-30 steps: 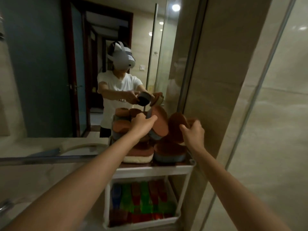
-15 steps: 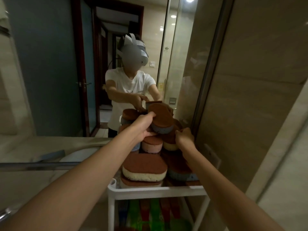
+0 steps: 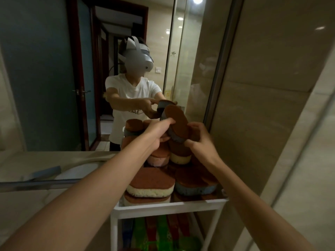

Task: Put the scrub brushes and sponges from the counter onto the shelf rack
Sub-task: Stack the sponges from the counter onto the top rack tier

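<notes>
A brown-topped sponge with a blue base (image 3: 176, 124) is tilted on edge above a pile of sponges. My left hand (image 3: 159, 130) grips its left side and my right hand (image 3: 200, 140) holds its lower right end. Below, the white shelf rack (image 3: 168, 207) carries several stacked sponges on its top tier, among them a cream-based sponge (image 3: 150, 183) at the front and a blue-based sponge (image 3: 195, 185) to its right. A pink-based sponge (image 3: 158, 158) and a yellow-based sponge (image 3: 180, 156) sit deeper in the pile.
A mirror (image 3: 54, 78) behind the rack shows a person's reflection and a door. A tiled wall (image 3: 262, 105) stands close on the right. The counter (image 3: 27, 169) with a sink lies to the left. Colourful items (image 3: 159, 232) fill the rack's lower tier.
My right hand has come off the pile and up onto the blue-based sponge, which both hands now hold, tilted more on edge. The camera has moved closer to the rack.
</notes>
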Available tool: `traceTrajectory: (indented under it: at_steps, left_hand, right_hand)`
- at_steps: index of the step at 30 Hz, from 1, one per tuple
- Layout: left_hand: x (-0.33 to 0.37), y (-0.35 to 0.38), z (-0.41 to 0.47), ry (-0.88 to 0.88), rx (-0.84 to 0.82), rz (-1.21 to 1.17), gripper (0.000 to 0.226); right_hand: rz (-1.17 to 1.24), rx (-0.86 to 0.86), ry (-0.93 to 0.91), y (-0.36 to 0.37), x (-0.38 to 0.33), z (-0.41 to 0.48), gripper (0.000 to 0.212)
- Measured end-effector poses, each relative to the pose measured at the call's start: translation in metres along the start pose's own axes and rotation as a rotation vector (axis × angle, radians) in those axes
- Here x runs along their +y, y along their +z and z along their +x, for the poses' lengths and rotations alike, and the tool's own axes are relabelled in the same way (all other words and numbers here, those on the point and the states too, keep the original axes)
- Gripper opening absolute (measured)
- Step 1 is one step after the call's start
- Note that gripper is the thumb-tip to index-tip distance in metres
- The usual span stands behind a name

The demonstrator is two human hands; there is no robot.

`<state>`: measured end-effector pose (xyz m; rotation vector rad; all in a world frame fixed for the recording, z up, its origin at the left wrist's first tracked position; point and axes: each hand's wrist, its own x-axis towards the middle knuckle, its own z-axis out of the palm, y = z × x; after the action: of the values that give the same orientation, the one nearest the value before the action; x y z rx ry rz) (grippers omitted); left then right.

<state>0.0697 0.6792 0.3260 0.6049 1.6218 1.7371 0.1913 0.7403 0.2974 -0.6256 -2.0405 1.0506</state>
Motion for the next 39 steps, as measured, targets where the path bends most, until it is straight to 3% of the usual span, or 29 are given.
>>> traceTrajectory:
  at_steps: [3,7,10,12,15,18,21,31,39]
  left_hand:
    - [0.001,0.012,-0.003,-0.013,-0.042,0.030,0.036]
    - [-0.002,0.021,-0.008,0.013,-0.093,0.176,0.040]
    - [-0.014,0.016,-0.003,0.388,0.108,0.677,0.028]
    - [-0.022,0.008,0.000,0.561,0.076,0.913,0.029]
    - [-0.032,0.001,-0.002,0.509,-0.128,1.229,0.048]
    - [-0.039,-0.002,-0.007,0.509,-0.186,1.454,0.075]
    - [-0.042,-0.005,-0.005,0.590,-0.204,1.500,0.078]
    - [-0.045,0.002,-0.015,0.899,-0.185,1.663,0.052]
    - [-0.044,-0.002,-0.026,0.952,-0.159,1.580,0.041]
  right_hand:
    - [-0.099,-0.003,0.002,-0.006,0.007,-0.001,0.046]
    - [-0.095,0.112,0.051,-0.014,0.013,-0.006,0.034]
    - [-0.271,0.202,0.134,-0.020,0.021,-0.012,0.044]
    - [-0.401,0.206,0.191,-0.022,0.026,-0.014,0.053]
    - [-0.478,0.178,0.272,-0.024,0.032,-0.014,0.064]
    - [-0.462,0.147,0.307,-0.023,0.037,-0.014,0.069]
    - [-0.480,0.131,0.280,-0.022,0.040,-0.012,0.062]
    - [-0.548,0.082,0.249,-0.021,0.042,-0.009,0.057]
    - [-0.533,0.067,0.225,-0.022,0.042,-0.007,0.053]
